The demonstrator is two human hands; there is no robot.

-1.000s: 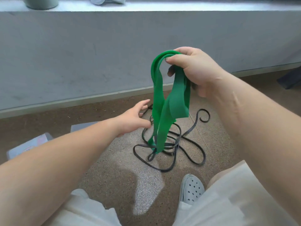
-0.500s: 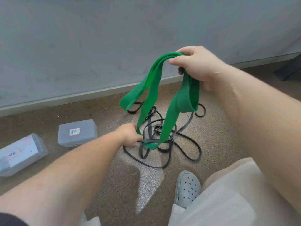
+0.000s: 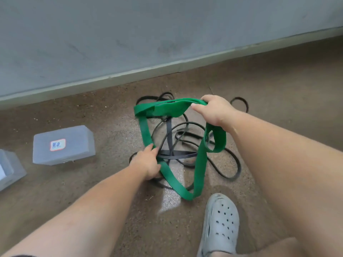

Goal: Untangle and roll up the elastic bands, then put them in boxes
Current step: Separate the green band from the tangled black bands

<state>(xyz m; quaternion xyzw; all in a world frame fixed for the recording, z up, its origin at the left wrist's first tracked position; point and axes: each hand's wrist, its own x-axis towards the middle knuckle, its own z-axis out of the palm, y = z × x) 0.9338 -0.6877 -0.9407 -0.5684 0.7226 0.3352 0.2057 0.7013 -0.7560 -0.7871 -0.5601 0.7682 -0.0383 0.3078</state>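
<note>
Green band: one wide green elastic band (image 3: 199, 162) is hanging in long loops between the two hands, above the floor (image 3: 278, 86); its lowest loop is sagging just beside the shoe.
Right hand: the right hand (image 3: 213, 110) is gripping the bunched upper folds of the green band, fingers curled shut around them, with a short loop drooping below the wrist.
Left hand: the left hand (image 3: 146, 162) is pinching one strand of the green band lower down, thumb and fingers closed on it, just over the black tangle.
Black bands: a tangle of thin black elastic bands (image 3: 178, 145) is lying on the floor under the green band; how many bands are making it up cannot be told.
Boxes: two translucent plastic boxes are sitting on the floor to the left, well apart from the bands; the nearer box (image 3: 63, 145) is showing a white label with a red border, and the edge box (image 3: 9, 169) is partly cut off by the frame.
Shoe: one pale grey perforated clog (image 3: 220, 225) is resting on the floor near the bottom.
Wall: a grey wall (image 3: 148, 30) is running behind, with a pale skirting strip along its foot.
</note>
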